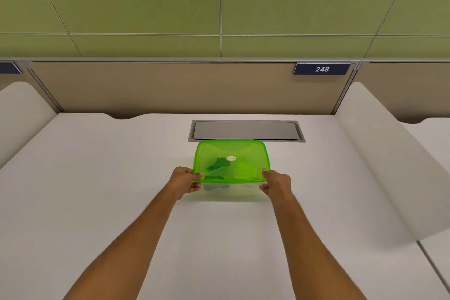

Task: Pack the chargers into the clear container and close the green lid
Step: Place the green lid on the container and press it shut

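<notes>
Sealing green lid (231, 161) onto clear container (231, 190) mid-table (97, 178); left hand (185, 181) and right hand (277, 184) grip near corners. Chargers (215, 168) seemingly inside. Press evenly along rim.

Hidden and unresolved detail, head view.
Shapes inside the clear container (231, 191) show only as dark, blurred patches through the green lid (231, 161); their form cannot be told. The lid's oval label (231, 158) is too small to read. Both forearms are cut off by the lower edge, and a blue sign (9, 67) by the left edge.
</notes>
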